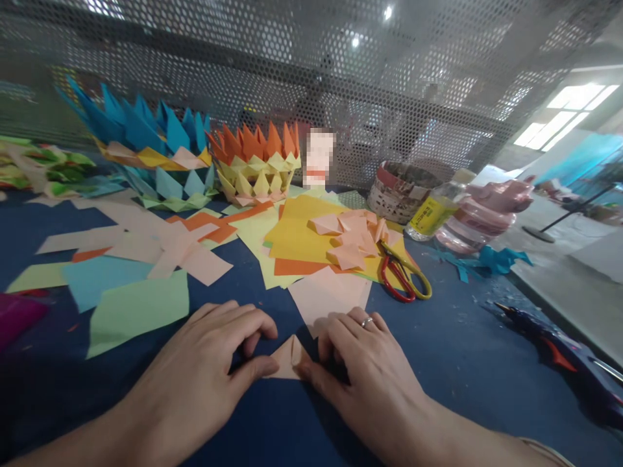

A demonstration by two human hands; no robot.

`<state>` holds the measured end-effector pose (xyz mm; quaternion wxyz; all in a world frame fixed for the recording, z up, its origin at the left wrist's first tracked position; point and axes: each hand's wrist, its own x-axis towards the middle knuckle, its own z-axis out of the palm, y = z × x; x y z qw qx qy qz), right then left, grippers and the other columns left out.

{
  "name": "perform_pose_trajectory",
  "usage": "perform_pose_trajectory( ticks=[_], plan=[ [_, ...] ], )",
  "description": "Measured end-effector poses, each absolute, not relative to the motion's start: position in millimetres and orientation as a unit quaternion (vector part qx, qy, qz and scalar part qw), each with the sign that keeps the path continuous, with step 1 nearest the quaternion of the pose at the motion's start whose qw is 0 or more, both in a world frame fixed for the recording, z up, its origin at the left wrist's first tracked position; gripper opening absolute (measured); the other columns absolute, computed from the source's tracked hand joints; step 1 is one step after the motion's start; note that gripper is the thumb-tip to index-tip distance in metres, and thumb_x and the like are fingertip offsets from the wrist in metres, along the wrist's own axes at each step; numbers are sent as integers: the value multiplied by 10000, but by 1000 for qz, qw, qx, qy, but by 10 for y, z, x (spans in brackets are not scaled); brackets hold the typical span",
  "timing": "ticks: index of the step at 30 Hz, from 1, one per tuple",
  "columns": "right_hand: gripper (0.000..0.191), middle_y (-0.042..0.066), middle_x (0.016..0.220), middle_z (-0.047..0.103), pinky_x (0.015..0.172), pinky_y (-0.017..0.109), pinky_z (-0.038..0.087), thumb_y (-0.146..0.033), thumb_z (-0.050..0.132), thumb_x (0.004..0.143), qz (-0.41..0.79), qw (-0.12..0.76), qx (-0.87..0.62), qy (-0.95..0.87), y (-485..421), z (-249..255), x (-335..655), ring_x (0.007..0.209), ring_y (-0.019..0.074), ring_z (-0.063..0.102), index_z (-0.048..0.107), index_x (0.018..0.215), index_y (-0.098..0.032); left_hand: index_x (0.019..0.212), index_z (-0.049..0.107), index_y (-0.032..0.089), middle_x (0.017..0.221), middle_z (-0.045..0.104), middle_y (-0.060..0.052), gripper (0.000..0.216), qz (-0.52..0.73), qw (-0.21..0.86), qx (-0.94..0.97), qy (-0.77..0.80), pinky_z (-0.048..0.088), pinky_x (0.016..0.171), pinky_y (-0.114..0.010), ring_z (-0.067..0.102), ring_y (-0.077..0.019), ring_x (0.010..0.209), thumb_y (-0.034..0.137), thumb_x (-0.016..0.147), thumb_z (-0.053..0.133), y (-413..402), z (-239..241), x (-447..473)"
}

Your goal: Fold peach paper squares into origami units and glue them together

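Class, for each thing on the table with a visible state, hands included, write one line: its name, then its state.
Folded paper: creased, triangular
Left hand: thumb on the folded paper
Right hand: thumb on the folded paper
Blue-topped crown: standing, points up
Orange-topped crown: standing, points up
Scissors: lying down, blades hidden
Labelled bottle: standing
Glue gun: lying down

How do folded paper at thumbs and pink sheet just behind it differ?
The folded paper is smaller than the pink sheet. The folded paper is a creased triangle; the pink sheet lies flat. The folded paper sits nearer the camera than the pink sheet. Both are pink, on the blue table.
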<state>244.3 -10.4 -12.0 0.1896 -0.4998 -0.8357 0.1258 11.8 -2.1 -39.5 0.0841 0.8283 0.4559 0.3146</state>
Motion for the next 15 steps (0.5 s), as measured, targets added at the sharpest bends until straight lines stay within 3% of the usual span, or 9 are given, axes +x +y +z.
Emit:
perform_pose_trajectory(
  ticks=[8,15],
  plan=[
    [298,-19,825,675,717,349,317,-322,857,872,158,180,-501,-831,-108,-108,2473,786,221,565,576,844,-227,1062,617,303,970,759,5,121,290,42,858,423,465,624,-331,697,-234,787,288,994,518,-51,-462,24],
    [285,-9,881,673,772,369,338,-236,878,845,215,149,-505,-823,-78,-53,2517,863,234,565,602,914,-224,1121,621,317,956,764,24,176,283,69,868,403,527,634,-286,724,-214,831,248,983,535,-19,-447,-44]
  ],
)
